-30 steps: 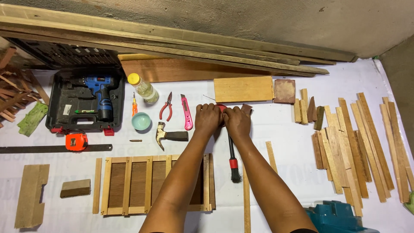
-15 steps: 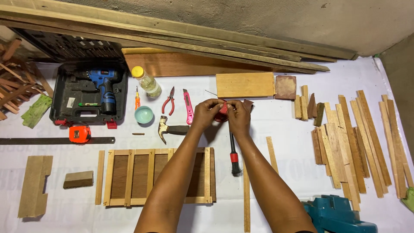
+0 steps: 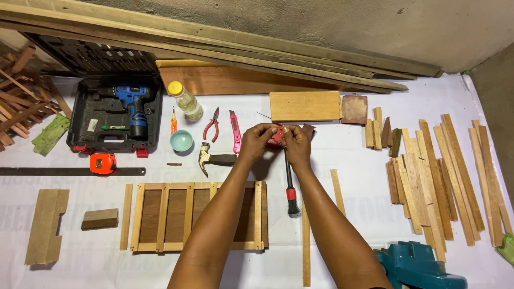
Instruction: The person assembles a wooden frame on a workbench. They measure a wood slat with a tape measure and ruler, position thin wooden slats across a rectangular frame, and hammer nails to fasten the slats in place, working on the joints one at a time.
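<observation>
Above a white-covered work surface [image 3: 342, 144], the left hand [image 3: 256, 141] and right hand [image 3: 296, 145] meet, fingers pinched together on a small red object [image 3: 277, 138] held between them. A screwdriver [image 3: 289, 184] lies just below the hands, a hammer [image 3: 214, 158] to their left, and a slatted wooden frame [image 3: 176, 216] nearer the person.

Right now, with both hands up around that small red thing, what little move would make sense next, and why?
Probably a gentle pull apart or twist. The left hand and right hand pinch the small red object from opposite sides above the white sheet, and no tool is held; the hammer lies untouched nearby.
</observation>
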